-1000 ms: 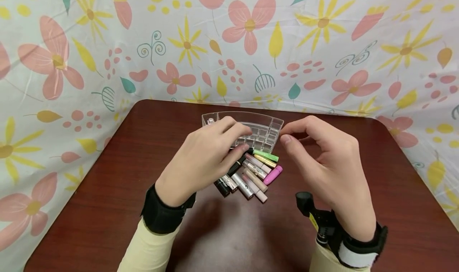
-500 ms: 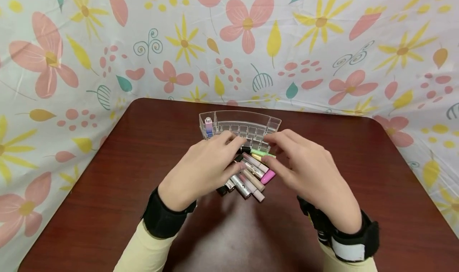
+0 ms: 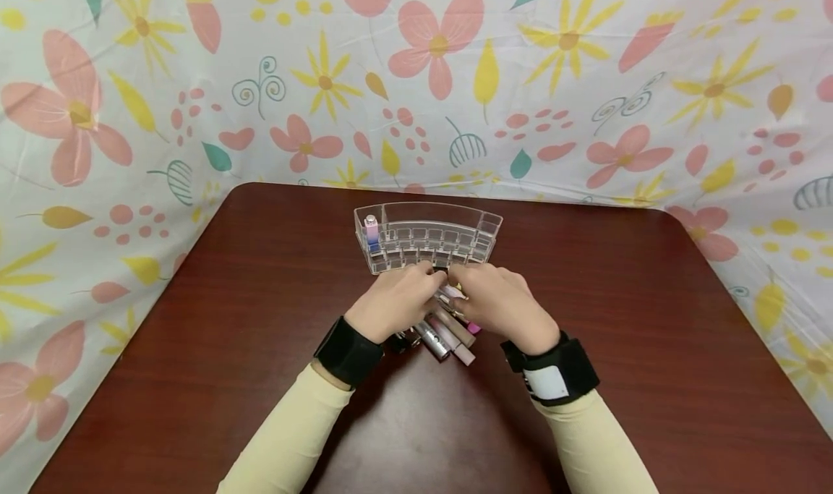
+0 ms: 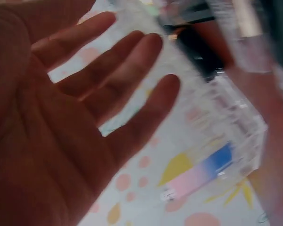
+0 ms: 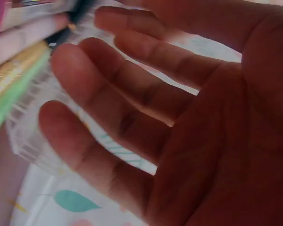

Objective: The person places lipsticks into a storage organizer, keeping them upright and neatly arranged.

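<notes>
Both hands meet low over a pile of cosmetic tubes, in front of a clear acrylic lipstick organizer (image 3: 429, 206). My left hand (image 3: 398, 300) is over the pile's left side; the left wrist view shows its fingers spread loosely near a black tube (image 4: 198, 52). Over the right side is my right hand (image 3: 500, 302), fingers relaxed with nothing between those that show. Silver (image 3: 432, 341), beige (image 3: 460, 328) and pale pink (image 3: 459, 346) tubes stick out below the hands. In the right wrist view lie a green tube (image 5: 20, 89) and a gold one (image 5: 14, 70). The pile's far part is hidden.
A pink-to-blue lipstick tube (image 3: 372, 233) stands in the organizer's back left compartment. Everything rests on a dark reddish-brown table (image 3: 273, 277). Flower-printed cloth (image 3: 416, 139) hangs behind and along the sides.
The right hand has swung inward and left from beside the organizer to the pile. My left hand has drawn lower, towards the right hand, uncovering the organizer's compartments and the pink-to-blue tube.
</notes>
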The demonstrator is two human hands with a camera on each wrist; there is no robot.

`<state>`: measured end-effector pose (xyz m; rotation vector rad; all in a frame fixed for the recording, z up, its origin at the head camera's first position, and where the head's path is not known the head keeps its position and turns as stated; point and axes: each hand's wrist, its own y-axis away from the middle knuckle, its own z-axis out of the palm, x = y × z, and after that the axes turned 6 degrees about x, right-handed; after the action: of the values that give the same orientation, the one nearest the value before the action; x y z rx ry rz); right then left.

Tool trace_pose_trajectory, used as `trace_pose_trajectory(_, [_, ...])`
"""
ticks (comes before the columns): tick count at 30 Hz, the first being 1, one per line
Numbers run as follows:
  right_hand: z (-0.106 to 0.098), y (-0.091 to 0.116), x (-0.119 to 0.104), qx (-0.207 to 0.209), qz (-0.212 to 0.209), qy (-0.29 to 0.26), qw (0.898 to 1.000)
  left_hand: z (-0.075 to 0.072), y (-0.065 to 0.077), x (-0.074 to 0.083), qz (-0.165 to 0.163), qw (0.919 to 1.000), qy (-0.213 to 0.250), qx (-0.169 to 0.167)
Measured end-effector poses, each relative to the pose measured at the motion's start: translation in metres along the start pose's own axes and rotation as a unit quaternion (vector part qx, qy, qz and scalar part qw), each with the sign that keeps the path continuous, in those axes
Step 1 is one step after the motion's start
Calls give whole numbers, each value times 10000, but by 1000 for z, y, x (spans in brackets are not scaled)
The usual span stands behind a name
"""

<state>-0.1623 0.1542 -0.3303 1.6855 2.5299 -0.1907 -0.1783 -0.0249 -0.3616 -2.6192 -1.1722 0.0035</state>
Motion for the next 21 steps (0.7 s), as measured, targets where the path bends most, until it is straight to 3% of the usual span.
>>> trace_pose_trajectory(6, [15,-10,6,-878,334,42,9956,16,-5,-5,147,9998,-71,80])
trace_pose_trajectory(21, [26,-14,11,-1102,484,204,9925,35,-10,-4,191,9987,-424,191])
